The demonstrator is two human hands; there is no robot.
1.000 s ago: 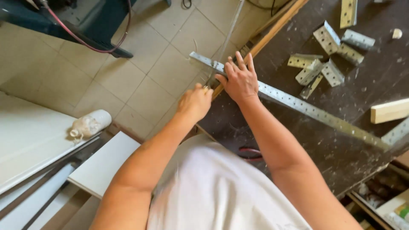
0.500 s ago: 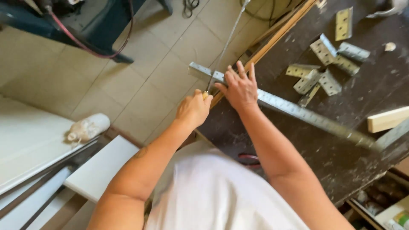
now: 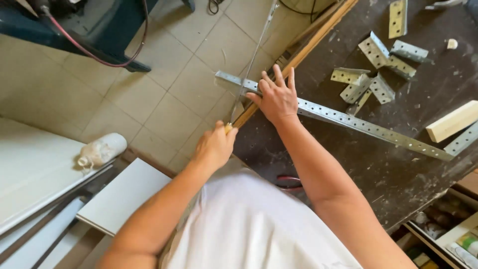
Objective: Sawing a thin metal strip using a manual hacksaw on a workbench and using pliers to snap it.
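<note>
A long perforated metal strip (image 3: 358, 124) lies across the dark workbench (image 3: 398, 169), its left end sticking out past the bench edge. My right hand (image 3: 276, 97) lies flat on the strip near that edge, fingers spread, pressing it down. My left hand (image 3: 214, 147) is closed around the yellowish handle of a hacksaw (image 3: 251, 65). The saw's thin frame runs away from me, over the tiled floor and across the strip just left of my right hand.
Several short cut pieces of perforated metal (image 3: 373, 74) lie on the bench beyond the strip, with a pale wooden block (image 3: 453, 122) at the right. A wooden batten (image 3: 308, 45) runs along the bench edge. A white bottle (image 3: 102, 149) and white boards (image 3: 124, 194) lie at the left.
My left hand has drawn back toward my body, pulling the saw with it. My right hand stays pressed on the strip.
</note>
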